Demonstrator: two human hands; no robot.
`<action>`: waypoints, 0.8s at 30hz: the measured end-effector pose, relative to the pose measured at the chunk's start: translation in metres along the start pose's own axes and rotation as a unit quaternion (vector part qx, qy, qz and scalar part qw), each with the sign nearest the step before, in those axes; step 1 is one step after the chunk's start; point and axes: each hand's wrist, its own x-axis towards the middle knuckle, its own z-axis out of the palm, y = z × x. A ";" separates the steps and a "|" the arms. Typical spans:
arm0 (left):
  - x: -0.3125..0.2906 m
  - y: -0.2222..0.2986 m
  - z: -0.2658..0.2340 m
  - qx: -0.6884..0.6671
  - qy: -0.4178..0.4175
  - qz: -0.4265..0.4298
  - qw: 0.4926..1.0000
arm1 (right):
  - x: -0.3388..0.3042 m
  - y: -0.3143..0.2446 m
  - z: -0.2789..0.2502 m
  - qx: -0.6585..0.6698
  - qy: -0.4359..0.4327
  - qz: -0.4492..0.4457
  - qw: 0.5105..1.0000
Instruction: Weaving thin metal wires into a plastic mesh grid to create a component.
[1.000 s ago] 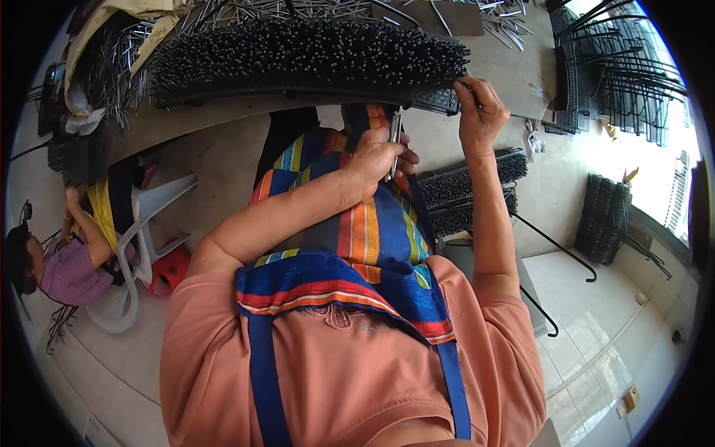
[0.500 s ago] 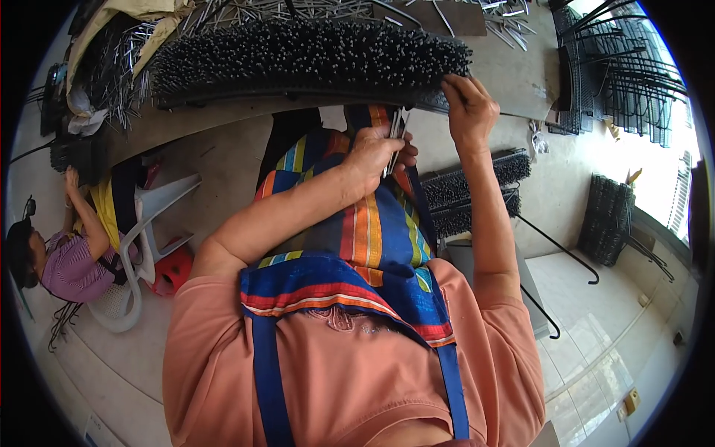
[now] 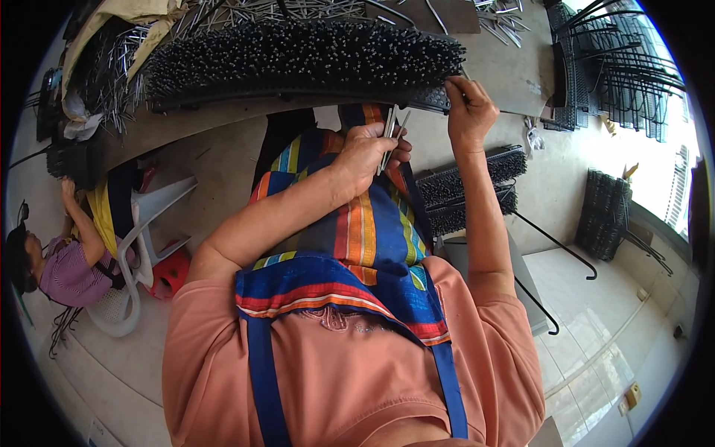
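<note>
A long black bristled piece (image 3: 298, 63), dense with upright dark spikes with pale tips, lies along the near edge of the table. At its right end my right hand (image 3: 472, 118) is closed in a pinch against the bristles; whatever sits between the fingertips is too small to make out. My left hand (image 3: 365, 160) is below the table edge, over my lap, closed round a small bunch of thin silvery metal strips (image 3: 389, 134). The strips point up past the fingers toward the underside of the bristled piece.
Loose metal strips (image 3: 246, 11) lie heaped behind the bristled piece. Black wire racks (image 3: 618, 67) stand at the far right. Two bristled pieces with long hooked rods (image 3: 469, 190) lie lower down, right of my lap. At left, another person (image 3: 78, 276) sits by a white chair (image 3: 130, 298).
The picture has shifted slightly. Both hands keep nearly the same places, the right still pinching at the end of the bristled piece, the left still holding the strips.
</note>
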 end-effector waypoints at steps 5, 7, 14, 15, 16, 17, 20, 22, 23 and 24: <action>0.011 0.007 0.003 -0.052 -0.032 0.005 0.998 | -0.010 -0.011 -0.007 -0.033 0.000 0.025 0.999; 0.010 0.008 0.005 -0.049 -0.052 -0.002 0.997 | -0.022 -0.014 -0.017 0.086 -0.078 0.229 0.966; 0.012 0.007 0.009 -0.002 -0.160 -0.058 0.985 | -0.041 -0.017 -0.027 0.401 -0.184 0.407 0.799; 0.012 0.007 0.010 -0.003 -0.160 -0.059 0.985 | -0.039 -0.016 -0.027 0.408 -0.166 0.423 0.792; 0.010 0.008 0.010 -0.011 -0.106 -0.034 0.994 | -0.038 -0.014 -0.027 0.408 -0.164 0.423 0.792; 0.008 0.009 0.010 -0.019 -0.051 -0.008 0.998 | -0.037 -0.012 -0.026 0.389 -0.068 0.378 0.837; 0.010 0.003 0.003 0.033 0.023 -0.045 0.998 | -0.026 -0.003 -0.027 0.339 0.091 0.304 0.885; 0.011 -0.004 0.006 0.021 0.040 -0.051 0.998 | -0.012 0.012 -0.020 0.256 0.142 0.124 0.948; 0.011 -0.006 0.007 0.031 0.043 -0.023 0.998 | -0.006 0.015 -0.015 0.227 0.151 0.030 0.961; 0.012 -0.009 0.007 0.041 0.046 0.005 0.998 | -0.006 0.018 -0.015 0.227 0.152 0.031 0.962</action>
